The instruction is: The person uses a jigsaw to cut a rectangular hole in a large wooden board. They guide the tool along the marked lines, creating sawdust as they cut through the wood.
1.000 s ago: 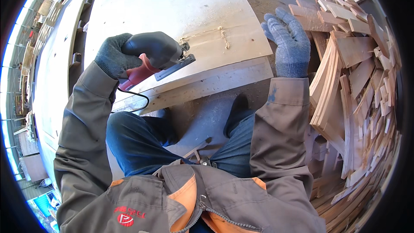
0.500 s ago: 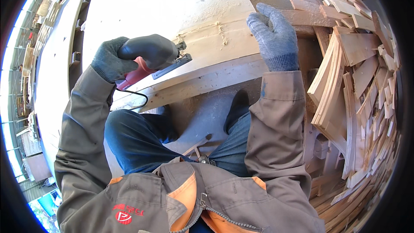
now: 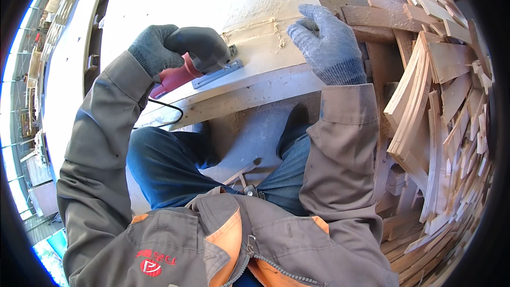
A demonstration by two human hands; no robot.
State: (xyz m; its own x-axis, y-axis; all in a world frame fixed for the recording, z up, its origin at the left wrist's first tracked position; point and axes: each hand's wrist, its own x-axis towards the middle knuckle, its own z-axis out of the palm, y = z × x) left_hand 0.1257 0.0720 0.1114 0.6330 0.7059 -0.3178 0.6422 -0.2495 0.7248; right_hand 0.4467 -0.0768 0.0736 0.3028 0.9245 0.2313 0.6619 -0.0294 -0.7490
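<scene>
My left hand (image 3: pixel 155 49), in a grey knitted glove, is closed around the grip of a black and red jigsaw (image 3: pixel 202 48). The tool's flat metal base (image 3: pixel 219 74) lies at the near edge of a large pale wooden board (image 3: pixel 265 37), and a black cord (image 3: pixel 178 109) loops down from it. Over the board's right part hovers my right hand (image 3: pixel 326 42), gloved too, with fingers loosely bent and apart and nothing visible between them. Sawdust (image 3: pixel 278 33) is scattered on the board between the two hands.
A big heap of thin wood offcuts (image 3: pixel 451 101) fills the right side. Along the board's near side runs a pale wooden edge (image 3: pixel 255 91), with my knees (image 3: pixel 159 165) just below it. More stacked sheets (image 3: pixel 79 48) stand at the left.
My left hand and the jigsaw have shifted a little to the right along the board's edge. My right hand has moved slightly left, nearer to the tool.
</scene>
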